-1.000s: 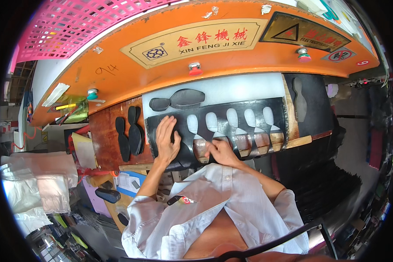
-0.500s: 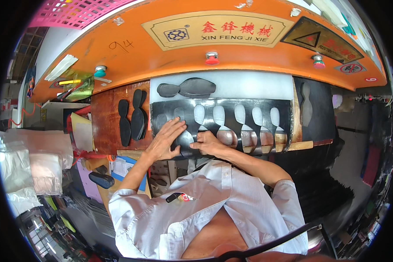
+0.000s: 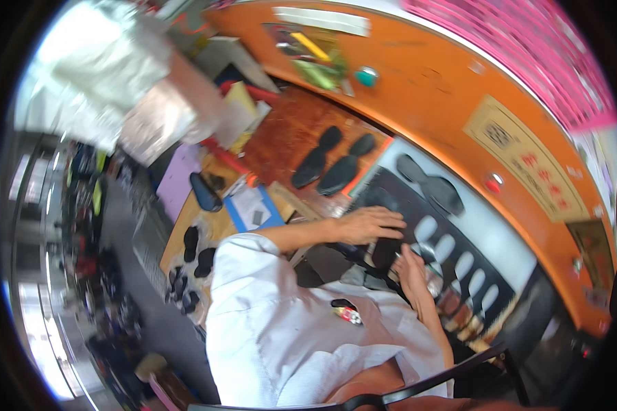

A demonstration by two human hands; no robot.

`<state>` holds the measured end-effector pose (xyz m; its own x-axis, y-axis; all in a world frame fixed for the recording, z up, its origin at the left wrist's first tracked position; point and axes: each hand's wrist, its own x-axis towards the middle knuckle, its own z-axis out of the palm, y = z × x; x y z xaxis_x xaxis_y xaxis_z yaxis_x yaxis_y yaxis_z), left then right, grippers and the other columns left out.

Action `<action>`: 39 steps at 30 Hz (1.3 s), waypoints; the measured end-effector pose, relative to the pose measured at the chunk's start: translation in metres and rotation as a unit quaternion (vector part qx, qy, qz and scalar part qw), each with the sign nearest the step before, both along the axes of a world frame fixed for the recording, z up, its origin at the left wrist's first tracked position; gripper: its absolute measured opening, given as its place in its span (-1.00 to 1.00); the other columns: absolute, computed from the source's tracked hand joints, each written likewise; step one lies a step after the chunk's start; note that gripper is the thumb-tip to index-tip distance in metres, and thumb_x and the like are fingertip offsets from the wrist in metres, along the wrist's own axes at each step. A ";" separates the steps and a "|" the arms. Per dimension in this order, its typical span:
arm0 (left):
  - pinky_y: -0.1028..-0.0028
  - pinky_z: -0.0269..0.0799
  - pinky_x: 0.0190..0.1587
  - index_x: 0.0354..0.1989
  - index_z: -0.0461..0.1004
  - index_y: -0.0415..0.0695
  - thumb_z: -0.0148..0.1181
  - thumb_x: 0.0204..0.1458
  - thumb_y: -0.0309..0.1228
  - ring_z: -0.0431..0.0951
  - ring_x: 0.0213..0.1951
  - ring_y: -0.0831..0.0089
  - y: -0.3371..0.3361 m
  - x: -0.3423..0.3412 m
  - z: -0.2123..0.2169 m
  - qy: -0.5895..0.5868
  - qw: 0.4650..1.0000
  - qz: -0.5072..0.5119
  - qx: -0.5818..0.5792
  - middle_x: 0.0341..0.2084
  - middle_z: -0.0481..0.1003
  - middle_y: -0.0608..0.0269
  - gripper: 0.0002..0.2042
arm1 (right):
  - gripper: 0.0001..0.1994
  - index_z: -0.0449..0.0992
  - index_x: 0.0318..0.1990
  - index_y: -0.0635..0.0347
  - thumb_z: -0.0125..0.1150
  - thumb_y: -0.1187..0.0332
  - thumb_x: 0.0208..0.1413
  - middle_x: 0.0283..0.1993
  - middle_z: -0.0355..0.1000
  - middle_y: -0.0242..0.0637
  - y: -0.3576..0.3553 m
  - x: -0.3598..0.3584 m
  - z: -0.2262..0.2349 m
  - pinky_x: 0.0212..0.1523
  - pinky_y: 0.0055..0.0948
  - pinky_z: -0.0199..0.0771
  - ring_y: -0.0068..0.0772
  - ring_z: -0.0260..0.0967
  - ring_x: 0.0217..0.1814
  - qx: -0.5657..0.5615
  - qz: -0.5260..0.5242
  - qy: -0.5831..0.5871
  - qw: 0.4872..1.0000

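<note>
A black sheet (image 3: pixel 391 192) with a row of sole-shaped cutouts lies across a white board (image 3: pixel 497 233). Over its near left part my left hand (image 3: pixel 369 225) is spread flat, palm down, fingers stretched out. Just right of it, my right hand (image 3: pixel 411 268) has its fingers closed at the sheet's near edge; blur hides what they hold. A dark piece (image 3: pixel 384 253) shows between both hands, its outline unclear. Beyond the sheet, a black insole-shaped piece (image 3: pixel 442 195) rests on the white board. Two more black insole shapes (image 3: pixel 312 168) lie on the reddish board at left.
An orange machine front (image 3: pixel 418 89) with a green button (image 3: pixel 367 76) and a red button (image 3: pixel 493 182) rises behind the boards. To the left stand a wooden table (image 3: pixel 185 229) with a blue clipboard (image 3: pixel 271 214) and several dark pieces. Plastic bags (image 3: pixel 110 68) hang farther left.
The view has swung left and tilted, bringing in the wooden table's pieces. Both hands remain at the sheet's near side; a dark piece now shows between them.
</note>
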<state>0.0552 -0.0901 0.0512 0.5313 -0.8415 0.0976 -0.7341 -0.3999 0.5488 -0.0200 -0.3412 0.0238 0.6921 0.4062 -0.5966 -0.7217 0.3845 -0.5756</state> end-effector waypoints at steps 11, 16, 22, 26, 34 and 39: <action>0.39 0.65 -0.03 0.04 0.58 -0.36 0.00 0.48 -0.16 0.69 -0.16 0.43 0.004 0.037 0.037 0.315 0.723 0.376 -0.486 -0.05 0.69 0.06 -0.57 | -0.64 0.57 -0.06 0.28 0.02 0.13 0.53 -0.32 0.61 -0.25 0.002 0.000 -0.007 -0.17 -0.49 0.42 -0.44 0.56 -0.22 -0.085 0.025 -0.080 0.993; 0.46 0.55 -0.06 0.00 0.63 -0.28 0.06 0.45 -0.17 0.67 -0.11 0.49 0.030 0.038 0.071 0.165 0.755 0.463 -0.434 -0.13 0.70 0.27 -0.62 | -0.69 0.63 -0.17 0.32 0.14 0.22 0.47 -0.33 0.66 -0.22 0.000 0.000 0.033 -0.36 -0.39 0.51 -0.46 0.57 -0.37 -0.321 0.121 -0.234 0.910; 0.55 0.49 -0.21 0.13 0.61 -0.22 0.09 0.44 -0.30 0.54 -0.21 0.66 0.036 0.019 0.064 0.090 0.849 0.399 -0.335 -0.05 0.66 0.37 -0.70 | -0.78 0.59 -0.01 0.41 0.32 0.41 0.32 -0.20 0.65 -0.23 0.021 0.003 0.045 -0.12 -0.54 0.55 -0.52 0.60 -0.12 -0.244 0.057 -0.266 0.931; 0.47 0.42 0.17 0.17 0.58 -0.30 0.04 0.46 -0.37 0.52 0.06 0.54 0.033 0.017 0.061 0.304 0.771 0.450 -0.333 0.03 0.63 0.21 -0.69 | -0.74 0.61 0.08 0.37 0.37 0.50 0.28 -0.04 0.61 -0.26 0.050 0.015 0.018 0.09 -0.51 0.52 -0.51 0.54 0.02 -0.162 0.163 -0.190 0.954; 0.01 0.28 0.44 0.21 0.56 -0.19 0.12 -0.11 -0.70 0.42 0.38 -0.02 0.056 0.001 0.013 -0.059 0.983 0.081 -0.152 0.28 0.50 -0.01 -0.41 | -0.94 0.66 -0.29 0.31 0.42 0.55 0.10 -0.36 0.50 -0.38 0.078 0.017 -0.023 -0.26 -0.45 0.47 -0.59 0.44 -0.23 -0.279 0.191 -0.284 0.897; -0.03 0.04 0.55 0.36 0.37 -0.21 0.24 -0.20 -0.53 0.11 0.54 -0.05 0.062 -0.018 -0.013 0.033 0.996 -0.003 -0.088 0.45 0.26 -0.08 -0.25 | -0.77 0.65 0.01 0.36 0.27 0.64 0.22 -0.10 0.64 -0.37 0.060 0.016 -0.025 -0.14 -0.54 0.53 -0.60 0.54 -0.14 -0.053 0.139 -0.172 0.974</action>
